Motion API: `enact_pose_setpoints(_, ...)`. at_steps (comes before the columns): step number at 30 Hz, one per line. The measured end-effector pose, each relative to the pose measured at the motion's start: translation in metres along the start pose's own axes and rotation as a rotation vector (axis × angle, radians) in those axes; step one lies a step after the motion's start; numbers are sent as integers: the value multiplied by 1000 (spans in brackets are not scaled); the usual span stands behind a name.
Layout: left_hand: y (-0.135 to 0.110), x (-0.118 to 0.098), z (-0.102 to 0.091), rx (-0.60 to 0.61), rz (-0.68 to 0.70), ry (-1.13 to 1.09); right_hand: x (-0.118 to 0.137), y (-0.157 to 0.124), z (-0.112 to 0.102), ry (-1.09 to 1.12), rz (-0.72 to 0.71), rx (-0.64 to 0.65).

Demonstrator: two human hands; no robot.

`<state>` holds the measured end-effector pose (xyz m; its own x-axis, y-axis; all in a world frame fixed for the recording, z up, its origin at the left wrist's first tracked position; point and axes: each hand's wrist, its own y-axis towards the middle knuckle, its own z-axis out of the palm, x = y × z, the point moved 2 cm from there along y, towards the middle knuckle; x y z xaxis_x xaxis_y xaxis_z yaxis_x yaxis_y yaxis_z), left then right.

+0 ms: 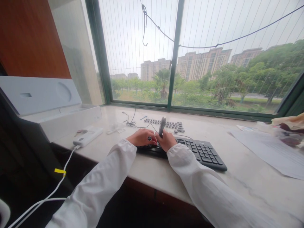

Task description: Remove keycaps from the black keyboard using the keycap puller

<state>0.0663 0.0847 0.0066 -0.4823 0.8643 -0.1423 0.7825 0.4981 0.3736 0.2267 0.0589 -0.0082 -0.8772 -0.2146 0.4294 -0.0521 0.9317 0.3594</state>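
Note:
A black keyboard (209,153) lies near the front edge of the counter. Its right part carries keys, while bare switch spots show between my hands on the left part. My left hand (141,137) rests on the keyboard's left end, thumb and fingers apart around the exposed spots. In my right hand (168,141), closed fingers grip a dark grey stick-shaped tool (162,126) that stands nearly upright over the keyboard. The tool's lower end is hidden by the hand, so its exact kind does not show. Behind the hands, loose keycaps (166,123) are laid out in rows.
A dark cable (130,123) and a small blue item (143,117) lie behind my left hand. To the left are a white power strip (88,136) and an open white box (68,117). Paper sheets (270,148) cover the right side. A window runs along the back.

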Motion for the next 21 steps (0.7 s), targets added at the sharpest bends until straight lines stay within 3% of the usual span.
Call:
enact_pose_setpoints(5,0,0,0,16,13,-20,-3,4,0,142,-12,2)
enact_pose_setpoints(12,0,-2,0,17,-8,3,-1,0,-8,298,46,121)
enact_pose_setpoints(21,0,-2,1,33,-43,-9,2,2,-3,247,98,93)
